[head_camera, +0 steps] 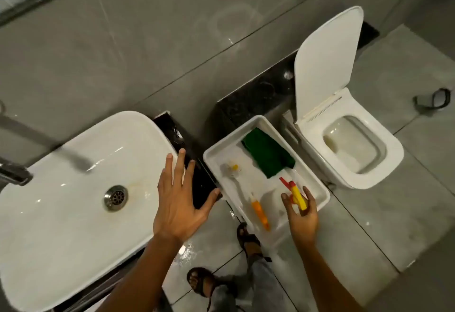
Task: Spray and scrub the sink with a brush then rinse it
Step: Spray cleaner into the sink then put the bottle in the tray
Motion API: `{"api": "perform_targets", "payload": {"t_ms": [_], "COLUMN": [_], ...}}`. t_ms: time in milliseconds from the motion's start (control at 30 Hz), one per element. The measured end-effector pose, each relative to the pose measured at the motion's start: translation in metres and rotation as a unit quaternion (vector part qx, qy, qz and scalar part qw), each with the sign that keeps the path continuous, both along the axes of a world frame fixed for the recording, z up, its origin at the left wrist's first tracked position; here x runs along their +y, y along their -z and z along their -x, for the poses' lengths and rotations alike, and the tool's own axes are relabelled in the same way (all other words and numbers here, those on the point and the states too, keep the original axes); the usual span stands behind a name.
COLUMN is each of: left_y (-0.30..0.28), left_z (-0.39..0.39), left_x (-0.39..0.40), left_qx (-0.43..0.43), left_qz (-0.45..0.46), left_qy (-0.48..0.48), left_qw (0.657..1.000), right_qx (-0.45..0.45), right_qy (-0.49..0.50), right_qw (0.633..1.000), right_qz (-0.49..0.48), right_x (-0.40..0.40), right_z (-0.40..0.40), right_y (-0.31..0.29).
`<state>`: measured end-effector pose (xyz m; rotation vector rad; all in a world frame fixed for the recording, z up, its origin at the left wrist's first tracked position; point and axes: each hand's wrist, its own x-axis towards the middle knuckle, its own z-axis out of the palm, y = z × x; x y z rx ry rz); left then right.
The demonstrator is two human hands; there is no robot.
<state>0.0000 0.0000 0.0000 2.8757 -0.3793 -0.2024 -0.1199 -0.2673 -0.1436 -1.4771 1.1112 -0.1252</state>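
Head cam is looking straight down at a bathroom floor, and nearest to us a pair of sandaled feet [202, 283] are standing on the grey tiles, with a small wet patch [185, 254] shining just left of them.

Moving up a bit, the left hand [178, 202] is hanging over the right edge of the sink [61, 213], palm down, fingers spread wide and holding nothing. The fingertips are lying over the black counter strip [200, 183] that is showing between the sink and the tray; can't tell if the hand is actually touching anything.

Right hand [301, 215] is reaching over the near right corner of the white tray [317, 181], fingers curling around the yellow and red head of a spray bottle [295, 192]. The clear body is kind of blending into the tray, so it's hard to make out.

Inside the tray, the brush [246, 194] is lying diagonally to the left of the bottle, orange handle pointing near, white bristles pointing far. A green cloth [268, 155] is sitting at the far end.

The sink is filling the left side, white, with a metal drain [115, 198] in the middle and some yellowish staining beside it. A faucet [37, 144] is sticking out over the basin from the far left.

Far right, a white toilet [354, 149] is sitting with its lid up against the grey wall.
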Motion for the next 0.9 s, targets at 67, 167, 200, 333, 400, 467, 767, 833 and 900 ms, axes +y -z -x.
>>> {"api": "perform_targets", "payload": {"t_ms": [67,167,200,333,400,467,767,833,900], "left_y": [0.005,0.012,0.013,0.017,0.019,0.019,-0.006,-0.011,-0.016], "left_z": [-0.002,0.0,0.001,0.0,0.001,0.0,0.009,0.015,0.024], "left_x": [-0.001,-0.002,-0.003,0.0,-0.002,-0.001,0.023,0.04,0.062], "left_qx": [-0.019,-0.041,-0.044,-0.066,-0.069,-0.07,-0.082,-0.091,-0.089], "left_qz": [-0.019,-0.053,-0.055,-0.06,-0.062,-0.064,0.08,0.109,0.124], "left_qy": [-0.014,-0.018,-0.015,-0.01,-0.013,-0.012,-0.035,-0.083,-0.145], "left_qw": [1.0,0.998,0.997,0.996,0.996,0.995,0.993,0.986,0.978], "right_qx": [-0.005,-0.006,-0.007,-0.026,-0.041,-0.038,-0.126,-0.125,-0.098], "right_qy": [0.016,0.021,0.026,-0.007,-0.034,-0.074,-0.198,-0.207,-0.235], "right_qw": [1.0,0.998,0.997,0.99,0.987,0.984,0.97,0.963,0.951], "right_qz": [0.022,0.056,0.071,0.141,0.153,0.157,-0.058,-0.12,-0.172], "right_x": [0.005,0.005,0.003,-0.003,-0.008,-0.012,0.037,0.051,0.07], "right_z": [-0.007,-0.023,-0.03,-0.054,-0.059,-0.062,-0.041,-0.036,-0.032], "right_y": [0.01,0.02,0.021,0.02,0.014,0.005,-0.108,-0.121,-0.135]}}
